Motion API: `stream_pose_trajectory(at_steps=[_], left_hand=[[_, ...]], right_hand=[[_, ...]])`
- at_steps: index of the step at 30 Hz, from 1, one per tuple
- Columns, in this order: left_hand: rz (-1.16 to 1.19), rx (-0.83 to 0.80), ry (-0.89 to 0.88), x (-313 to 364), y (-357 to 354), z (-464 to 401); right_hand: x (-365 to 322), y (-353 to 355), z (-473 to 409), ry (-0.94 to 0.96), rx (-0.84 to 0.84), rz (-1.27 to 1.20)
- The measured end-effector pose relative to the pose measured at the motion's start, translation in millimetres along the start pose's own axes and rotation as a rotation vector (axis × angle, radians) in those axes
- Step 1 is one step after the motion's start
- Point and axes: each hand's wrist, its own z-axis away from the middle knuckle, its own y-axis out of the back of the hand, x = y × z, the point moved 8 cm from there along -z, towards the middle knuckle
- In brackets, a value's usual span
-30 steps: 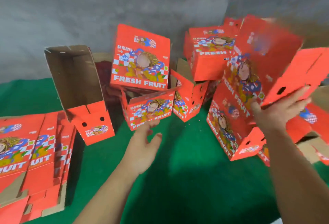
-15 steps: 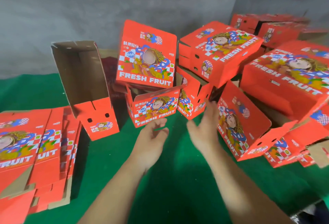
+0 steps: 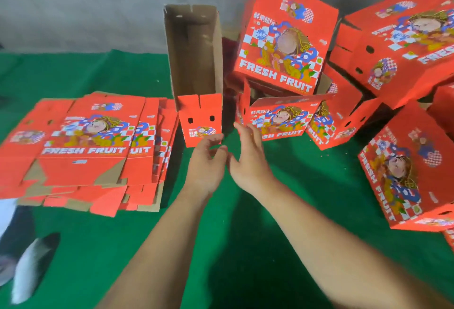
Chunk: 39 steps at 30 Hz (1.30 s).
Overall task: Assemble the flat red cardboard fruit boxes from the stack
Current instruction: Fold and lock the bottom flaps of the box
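A stack of flat red cardboard fruit boxes [image 3: 91, 146] lies on the green cloth at the left. Both hands hover side by side over the cloth in the middle, holding nothing. My left hand [image 3: 207, 164] has loosely curled fingers just below the front of an open-topped box [image 3: 196, 75] that shows its brown inside. My right hand [image 3: 250, 159] is relaxed, fingers pointing toward a low assembled box [image 3: 277, 117]. Neither hand touches a box. The flat stack lies left of my left hand.
Several assembled red boxes are piled at the back and right, one [image 3: 285, 38] tilted on another, one [image 3: 412, 173] near my right forearm. A grey wall [image 3: 86, 6] closes the back. Green cloth [image 3: 245, 247] covers the surface; a shoe [image 3: 29, 269] shows at lower left.
My right hand let go of an assembled box at the right and came in beside my left hand. The view has swung left, bringing the flat stack further into frame.
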Motion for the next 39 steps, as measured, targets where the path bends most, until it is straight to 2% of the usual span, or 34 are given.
stream_pose_trajectory(at_steps=[2,3,5,7,8,11,14,19,22,27,30,32,33,35,37,39], left_hand=[[-0.18,0.046,-0.035,-15.7,33.7,-2.9],[-0.247,0.077,-0.026,-27.3,52.0,-3.4],[-0.306,0.145,0.061,-55.0,86.1,-0.2],[-0.293,0.201,0.163,-79.3,112.8,7.9],[-0.259,0.21,0.192,-88.9,121.6,11.0],[-0.133,0.272,0.266,-111.9,147.2,13.6],[-0.063,0.341,0.354,-132.8,176.4,13.8],[0.016,0.328,0.426,-147.5,199.1,2.6],[0.048,0.33,0.446,-158.6,205.2,-0.2],[0.087,0.422,0.419,-172.6,215.8,6.8],[-0.228,0.495,0.397,-172.1,229.3,10.0],[-0.389,0.443,0.365,-169.6,226.9,6.9],[-0.488,0.366,0.354,-169.7,220.0,3.4],[-0.843,0.12,0.333,-176.0,194.7,-3.1],[-1.123,-0.111,0.348,-192.7,167.3,-2.8],[-1.213,-0.236,0.377,-203.2,147.7,1.0]], right_hand=[[-7.7,-43.1,6.1,0.021,-0.134,0.043],[-12.8,-72.6,14.7,0.042,-0.265,0.087],[-17.0,-132.7,35.6,0.098,-0.564,0.227],[-22.7,-175.7,47.5,0.084,-0.711,0.197],[-28.7,-188.6,45.8,-0.016,-0.716,0.065],[-39.9,-223.5,23.0,-0.453,-0.573,-0.374],[-47.6,-260.6,6.4,-0.531,-0.548,-0.383],[-36.4,-300.5,2.2,-0.777,-0.509,-0.475],[-30.7,-313.7,-4.3,-0.771,-0.419,-0.491],[-16.7,-310.5,-12.2,-0.719,-0.477,-0.495],[6.4,-289.7,-14.6,-0.787,-0.456,-0.468],[23.7,-277.0,-15.4,-0.786,-0.41,-0.402],[30.7,-271.8,-15.5,-0.789,-0.371,-0.369],[37.1,-265.1,-13.3,-0.804,-0.294,-0.292],[31.8,-255.4,-9.2,-0.788,-0.242,-0.088],[17.6,-252.0,-11.2,-0.642,-0.231,0.176]])
